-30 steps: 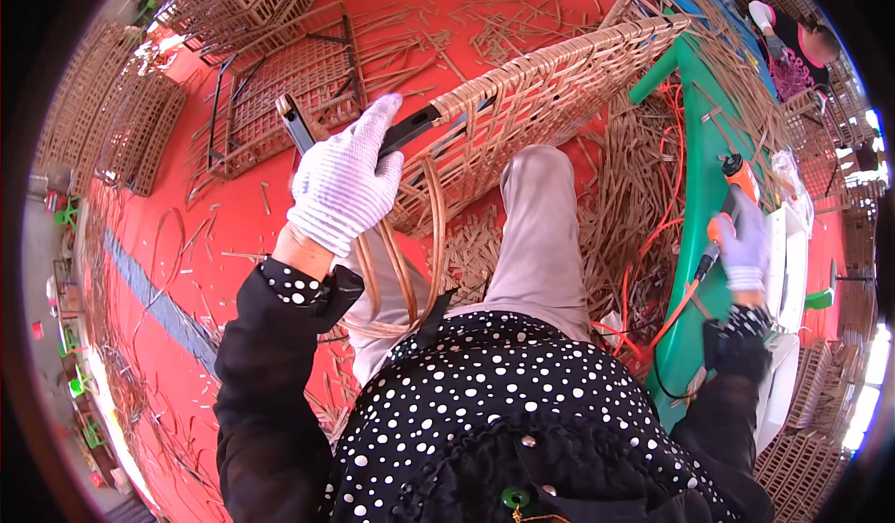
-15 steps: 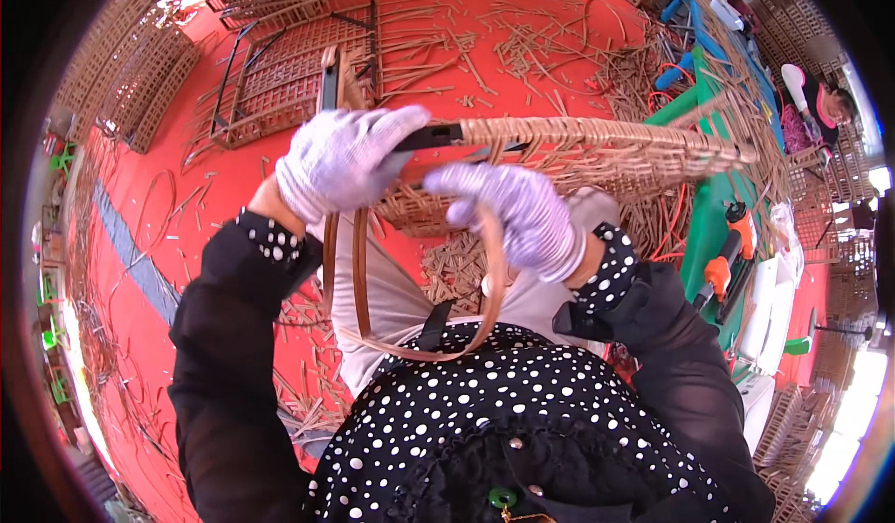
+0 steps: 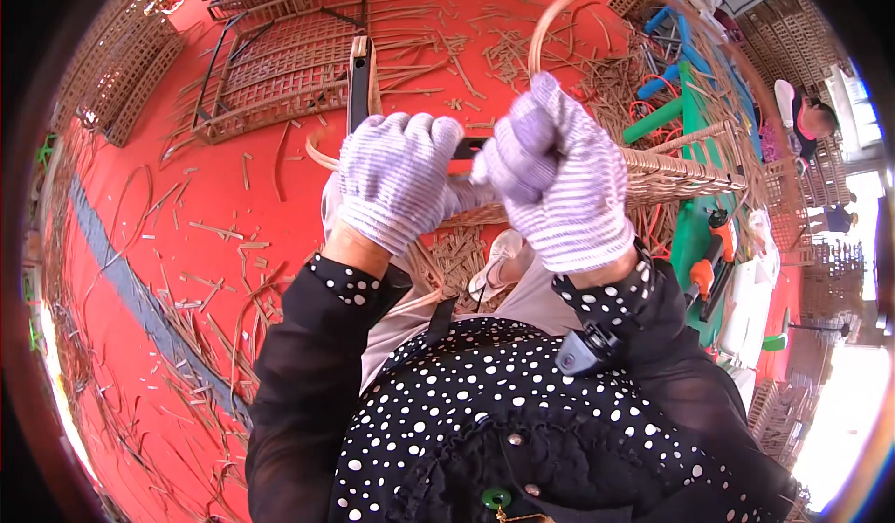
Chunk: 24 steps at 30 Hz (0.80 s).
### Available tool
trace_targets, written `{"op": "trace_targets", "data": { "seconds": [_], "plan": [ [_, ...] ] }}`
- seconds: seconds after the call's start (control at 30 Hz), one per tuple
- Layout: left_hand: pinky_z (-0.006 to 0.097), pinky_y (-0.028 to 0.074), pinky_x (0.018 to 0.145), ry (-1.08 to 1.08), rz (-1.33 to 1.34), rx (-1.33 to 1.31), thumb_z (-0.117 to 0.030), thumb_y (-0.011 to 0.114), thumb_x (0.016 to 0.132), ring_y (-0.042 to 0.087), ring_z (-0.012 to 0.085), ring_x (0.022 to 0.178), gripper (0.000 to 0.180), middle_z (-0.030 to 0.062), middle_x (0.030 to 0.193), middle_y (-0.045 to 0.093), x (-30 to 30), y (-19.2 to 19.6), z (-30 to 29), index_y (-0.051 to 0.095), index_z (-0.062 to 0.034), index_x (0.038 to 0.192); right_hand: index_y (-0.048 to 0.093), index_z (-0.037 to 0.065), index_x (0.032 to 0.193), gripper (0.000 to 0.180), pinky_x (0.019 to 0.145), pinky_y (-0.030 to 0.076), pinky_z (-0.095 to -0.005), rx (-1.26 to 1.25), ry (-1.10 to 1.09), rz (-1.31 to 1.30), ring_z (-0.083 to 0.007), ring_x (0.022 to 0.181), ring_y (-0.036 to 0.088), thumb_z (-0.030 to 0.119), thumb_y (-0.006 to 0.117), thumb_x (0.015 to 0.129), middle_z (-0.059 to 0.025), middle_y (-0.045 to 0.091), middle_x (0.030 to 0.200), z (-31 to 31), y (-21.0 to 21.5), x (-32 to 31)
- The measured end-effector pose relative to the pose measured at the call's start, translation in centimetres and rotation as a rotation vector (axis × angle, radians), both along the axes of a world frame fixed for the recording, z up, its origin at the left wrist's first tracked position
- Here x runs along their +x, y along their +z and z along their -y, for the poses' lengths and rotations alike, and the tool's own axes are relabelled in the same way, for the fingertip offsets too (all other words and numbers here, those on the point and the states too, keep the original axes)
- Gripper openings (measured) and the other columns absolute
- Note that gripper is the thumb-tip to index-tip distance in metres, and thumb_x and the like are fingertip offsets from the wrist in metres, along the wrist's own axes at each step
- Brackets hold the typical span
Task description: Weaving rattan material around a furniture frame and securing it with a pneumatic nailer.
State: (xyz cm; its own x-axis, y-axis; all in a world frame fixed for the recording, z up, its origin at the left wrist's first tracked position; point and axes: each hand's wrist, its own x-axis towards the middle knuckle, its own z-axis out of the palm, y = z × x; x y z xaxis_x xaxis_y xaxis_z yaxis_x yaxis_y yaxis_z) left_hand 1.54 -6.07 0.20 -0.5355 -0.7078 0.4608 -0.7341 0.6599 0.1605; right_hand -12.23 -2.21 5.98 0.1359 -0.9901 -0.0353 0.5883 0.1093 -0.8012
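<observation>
Both my hands wear white-and-purple striped gloves. My left hand is closed over the black bar of a frame partly wrapped in brown wicker weave; an upright black post rises beside it. Close by on the right, my right hand is a fist around a long flat brown weaving strip, which arcs up from it and away to the right. The woven part of the frame extends to the right behind this hand. Another bit of strip curls out left of my left hand.
An orange-and-black power tool lies on a green surface at the right. Woven frames stand at the upper left. Cut strips litter the red floor. A person sits at the far right.
My right hand has risen and closed, and the strip that looped over my lap now arcs high to the right. My left hand has shifted right and lower along the frame.
</observation>
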Motion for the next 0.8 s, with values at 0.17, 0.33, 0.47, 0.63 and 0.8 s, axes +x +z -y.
{"op": "trace_targets", "data": {
  "seconds": [0.17, 0.33, 0.47, 0.63, 0.8],
  "plan": [
    [0.034, 0.042, 0.062, -0.036, -0.129, -0.198, -0.047, 0.071, 0.055, 0.055, 0.0200, 0.066, 0.046, 0.0012, 0.068, 0.052, 0.3, -1.2, -1.0, 0.054, -0.0132, 0.082, 0.031, 0.013, 0.056, 0.040, 0.047, 0.029, -0.0277, 0.104, -0.170, -0.149, -0.0120, 0.040, 0.025, 0.025, 0.038, 0.093, 0.0023, 0.024, 0.047, -2.2, 2.2, 0.8],
    [0.032, 0.040, 0.062, -0.032, -0.172, -0.278, -0.049, 0.063, 0.066, 0.053, 0.0173, 0.065, 0.041, 0.0010, 0.067, 0.049, 0.8, -1.7, -2.4, 0.052, -0.0121, 0.079, 0.043, 0.008, 0.064, 0.031, 0.047, 0.034, -0.0284, -0.254, -0.021, -0.511, -0.0122, 0.044, 0.034, 0.022, 0.045, 0.092, 0.0012, 0.033, 0.052, -2.5, 3.0, 1.2],
    [0.031, 0.038, 0.060, -0.014, -0.181, -0.255, -0.047, 0.062, 0.071, 0.051, 0.0161, 0.063, 0.036, -0.0001, 0.065, 0.048, 0.5, -1.5, -3.7, 0.051, -0.0134, 0.079, 0.052, 0.004, 0.074, 0.026, 0.045, 0.036, -0.0271, -0.563, 0.015, -0.745, -0.0108, 0.046, 0.039, 0.023, 0.048, 0.091, -0.0001, 0.041, 0.055, -0.2, 2.9, 1.0],
    [0.031, 0.039, 0.059, -0.015, -0.283, -0.206, -0.041, 0.063, 0.073, 0.052, 0.0130, 0.063, 0.044, -0.0021, 0.065, 0.049, -0.2, -1.6, -4.7, 0.056, -0.0103, 0.103, 0.046, 0.006, 0.065, 0.027, 0.042, 0.039, -0.0263, -0.390, 0.091, -0.823, -0.0108, 0.042, 0.039, 0.022, 0.047, 0.087, -0.0003, 0.041, 0.052, 5.7, 1.8, 0.8],
    [0.032, 0.042, 0.061, -0.050, -0.114, -0.211, -0.030, 0.064, 0.072, 0.055, 0.0151, 0.066, 0.042, -0.0017, 0.081, 0.056, -0.5, -0.5, -4.7, 0.055, -0.0171, 0.111, 0.051, 0.004, 0.068, 0.018, 0.039, 0.045, -0.0309, -0.190, 0.228, -1.001, -0.0135, 0.038, 0.043, 0.018, 0.050, 0.080, -0.0041, 0.043, 0.048, 8.6, -0.6, -0.5]
  ]
}}
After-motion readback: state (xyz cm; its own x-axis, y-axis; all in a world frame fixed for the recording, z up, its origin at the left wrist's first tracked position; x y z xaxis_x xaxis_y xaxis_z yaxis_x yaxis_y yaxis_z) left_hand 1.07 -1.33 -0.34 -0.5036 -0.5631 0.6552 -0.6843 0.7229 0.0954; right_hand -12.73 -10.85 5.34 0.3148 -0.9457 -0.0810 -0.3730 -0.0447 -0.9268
